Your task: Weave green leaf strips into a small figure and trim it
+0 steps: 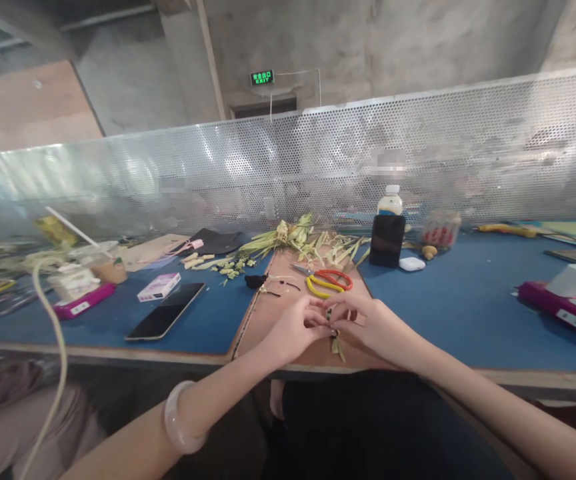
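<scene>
My left hand and my right hand meet above the cardboard sheet near the table's front edge. Between their pinched fingertips is a small dark and green piece, with pale green strips hanging below it. Both hands are closed on this small bundle; its details are too small to tell. Just beyond the fingers lie scissors with red and yellow handles. Black thread sits to their left, and a pile of pale green strips lies behind them.
On the left are a dark phone, a small white-pink box, a purple device and a drink cup. A black phone leans on a bottle behind. Another purple device lies right. A seated person's legs show lower left.
</scene>
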### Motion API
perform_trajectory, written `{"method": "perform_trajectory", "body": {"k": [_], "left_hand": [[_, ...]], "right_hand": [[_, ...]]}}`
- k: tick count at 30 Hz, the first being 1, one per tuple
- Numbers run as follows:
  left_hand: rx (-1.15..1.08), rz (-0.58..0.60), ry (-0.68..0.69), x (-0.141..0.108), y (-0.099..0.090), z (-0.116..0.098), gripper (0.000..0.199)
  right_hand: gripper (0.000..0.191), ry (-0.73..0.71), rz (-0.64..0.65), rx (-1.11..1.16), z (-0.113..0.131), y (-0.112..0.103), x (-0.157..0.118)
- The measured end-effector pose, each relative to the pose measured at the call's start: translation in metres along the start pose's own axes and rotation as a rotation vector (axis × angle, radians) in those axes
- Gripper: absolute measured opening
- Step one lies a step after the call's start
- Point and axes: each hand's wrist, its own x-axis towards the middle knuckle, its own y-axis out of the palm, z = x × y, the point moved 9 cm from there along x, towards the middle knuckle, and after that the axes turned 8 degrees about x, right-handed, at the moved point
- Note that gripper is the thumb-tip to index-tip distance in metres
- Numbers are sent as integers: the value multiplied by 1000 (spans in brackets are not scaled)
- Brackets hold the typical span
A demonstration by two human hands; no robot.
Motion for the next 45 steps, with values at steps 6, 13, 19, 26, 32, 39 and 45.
{"method": "perform_trajectory", "body": {"k": [6,13,19,26,32,39,45], "left_hand": [[-4,18,8,-1,2,-2,40],[-35,12,22,-1,3,4,49],[-24,1,41,-1,2,1,41],[-9,21,39,-2,1,-4,38],[27,38,38,-2,1,-6,37],[38,41,48,-3,2,-8,36],[51,54,70,-3,3,-8,37]], "right_hand": [[26,16,13,58,-2,2,2],[27,-22,-5,47,-10,6,3],[28,8,-36,71,-13,2,3],[18,-162,45,-122,-5,1,-6],[16,-349,72,-323,0,15,-11],[10,-297,49,-318,-1,11,-11],[10,-156,27,-166,-8,5,-5]]}}
